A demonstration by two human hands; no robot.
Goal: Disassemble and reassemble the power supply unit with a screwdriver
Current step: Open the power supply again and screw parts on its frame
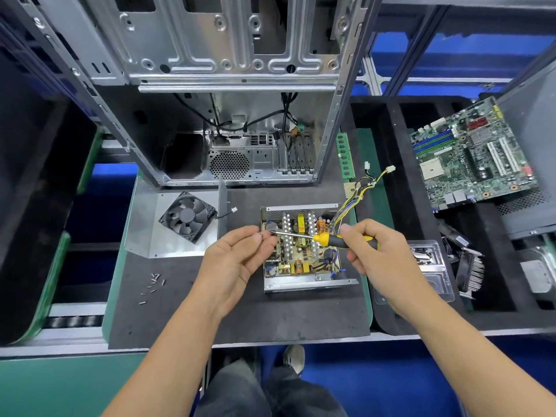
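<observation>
Nearest, left hand [237, 257] palm-up above the black mat [240, 314], thumb and forefinger pinching a small screw [261, 235] just at the tip of the screwdriver [325, 238]; other fingers loosely curled. Right hand [376, 251] wrapped round the yellow-and-black handle, thumb along the top, shaft pointing left toward the screw. Directly under both hands, on the mat, the power supply unit [304, 251] with cover off: circuit board, heatsinks and coils exposed, wire bundle [361, 191] trailing up and right from its far corner. Left of the hands, loose screws [152, 284] scattered on the mat. Farther left and back, removed metal cover [144, 224] lying flat with a black fan [188, 216] on it. To the right, clear plastic tray [427, 266] partly hidden behind the right wrist, motherboard [469, 155] propped beyond. Farthest back, open computer case [228, 94] upright, green memory stick [344, 155] beside its right edge
</observation>
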